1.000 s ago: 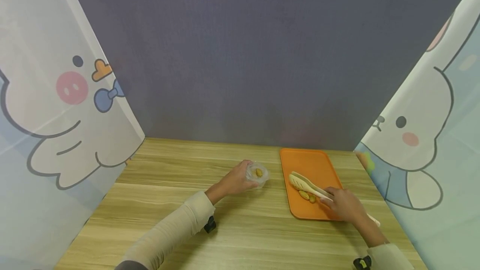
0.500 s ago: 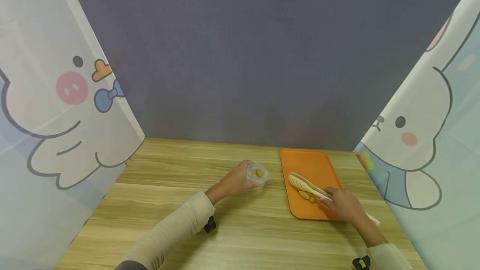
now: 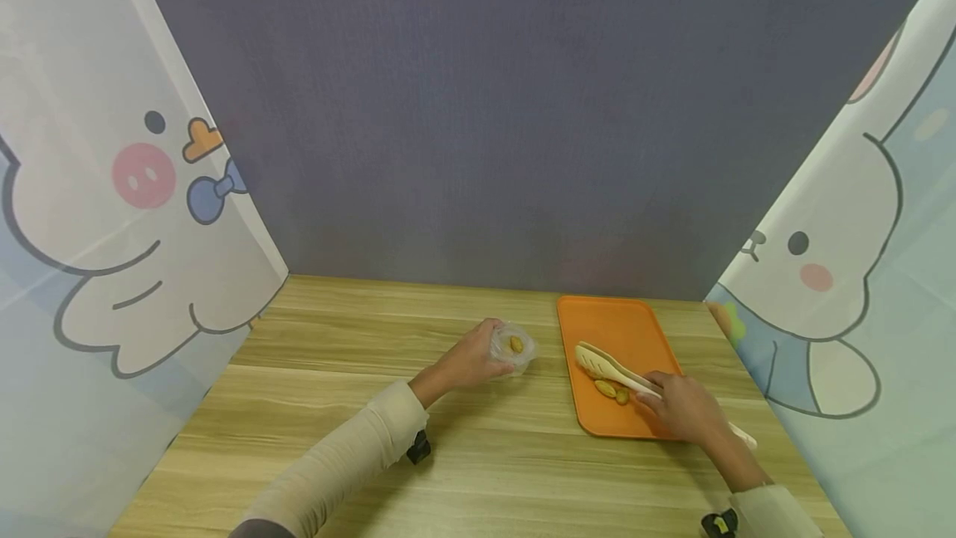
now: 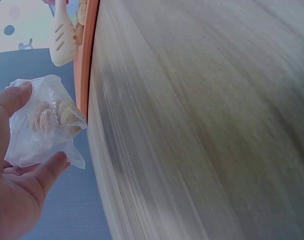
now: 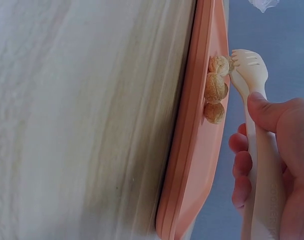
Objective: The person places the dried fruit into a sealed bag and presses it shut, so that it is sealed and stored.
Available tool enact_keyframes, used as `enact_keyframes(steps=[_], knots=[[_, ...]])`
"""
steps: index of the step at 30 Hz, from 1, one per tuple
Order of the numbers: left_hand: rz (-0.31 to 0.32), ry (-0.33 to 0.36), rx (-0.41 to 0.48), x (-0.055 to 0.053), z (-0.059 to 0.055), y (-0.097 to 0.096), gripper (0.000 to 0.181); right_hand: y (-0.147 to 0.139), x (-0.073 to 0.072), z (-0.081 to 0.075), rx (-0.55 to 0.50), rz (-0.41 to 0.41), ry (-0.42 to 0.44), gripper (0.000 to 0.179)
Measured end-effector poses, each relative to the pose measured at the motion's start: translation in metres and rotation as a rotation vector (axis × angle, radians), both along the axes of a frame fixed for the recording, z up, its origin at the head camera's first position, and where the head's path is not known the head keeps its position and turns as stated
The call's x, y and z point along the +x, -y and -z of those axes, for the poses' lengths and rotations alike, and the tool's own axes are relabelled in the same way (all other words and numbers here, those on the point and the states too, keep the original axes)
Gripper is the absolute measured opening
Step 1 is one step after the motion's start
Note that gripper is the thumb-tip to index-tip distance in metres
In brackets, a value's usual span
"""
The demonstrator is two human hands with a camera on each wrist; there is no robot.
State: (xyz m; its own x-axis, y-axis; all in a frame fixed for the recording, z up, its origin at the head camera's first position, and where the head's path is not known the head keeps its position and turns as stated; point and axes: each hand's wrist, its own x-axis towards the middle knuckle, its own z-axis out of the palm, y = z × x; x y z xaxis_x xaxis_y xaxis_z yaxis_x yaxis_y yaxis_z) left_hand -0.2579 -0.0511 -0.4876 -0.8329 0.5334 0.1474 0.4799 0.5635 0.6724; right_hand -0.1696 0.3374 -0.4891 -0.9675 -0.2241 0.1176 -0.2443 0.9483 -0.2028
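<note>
My left hand [image 3: 475, 355] grips a clear plastic bag [image 3: 529, 355] by its side, thumb and fingers round it. Several wrinkled tan, nut-like pieces [image 4: 42, 117] show through its film in the left wrist view. In my right hand [image 3: 689, 409] is a pair of cream tongs [image 3: 614, 370] with slotted heads, pointing left over the orange tray [image 3: 616, 322]. The tong heads [image 5: 249, 67] are right at one tan piece, which they partly hide. More tan pieces [image 5: 214, 88] lie close beside them on the tray. My palm hides part of the tong handles.
The wooden table [image 3: 321, 339] reaches back to a dark grey panel [image 3: 478, 123]. Printed cartoon sheets [image 3: 97, 214] close off both sides. The tray's raised rim [image 3: 571, 372] faces the bag across a short stretch of table.
The tongs have turned slightly over the tray, and a little more of a tan piece shows under their heads. The left hand and the bag stay in place.
</note>
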Motion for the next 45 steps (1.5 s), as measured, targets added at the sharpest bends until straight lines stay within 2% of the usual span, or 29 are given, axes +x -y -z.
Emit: enact_keyframes(steps=[9,27,45], knots=[[0.008,-0.004,-0.003,-0.001,0.001,0.000,0.076,0.002,0.001,-0.006,-0.025,-0.008,-0.018,0.040],[0.009,0.023,0.002,-0.001,0.002,0.000,0.077,0.006,-0.004,-0.015,-0.046,-0.012,-0.083,0.030],[0.017,0.016,-0.009,0.000,0.001,0.000,0.076,0.025,-0.013,-0.028,-0.059,-0.023,-0.110,0.037]])
